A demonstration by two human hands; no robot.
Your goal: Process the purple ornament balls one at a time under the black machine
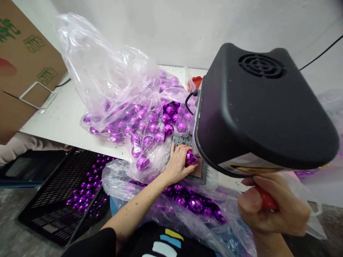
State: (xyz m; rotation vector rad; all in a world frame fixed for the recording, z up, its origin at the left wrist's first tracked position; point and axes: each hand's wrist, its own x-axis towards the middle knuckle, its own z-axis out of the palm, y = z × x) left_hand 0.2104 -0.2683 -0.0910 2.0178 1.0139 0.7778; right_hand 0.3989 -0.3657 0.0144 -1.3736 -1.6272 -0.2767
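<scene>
My left hand (179,162) is closed around a shiny purple faceted ball (191,158), keeping it beside the front of a black-housed machine (257,114). Under the ball lie a brown pad and a grey metal base plate (202,175). At the lower right, my right hand (276,207) grips a red handle (266,200) below the machine's housing. A clear plastic bag (112,82) full of purple balls (148,141) lies just beyond my left hand. More purple balls (195,204) rest in clear plastic across my lap.
To the left, a black plastic crate (45,210) with purple balls stands below the white table (61,121). A cardboard box (26,60) and a white wire stand (40,96) are at the far left. Something red (197,82) lies behind the machine.
</scene>
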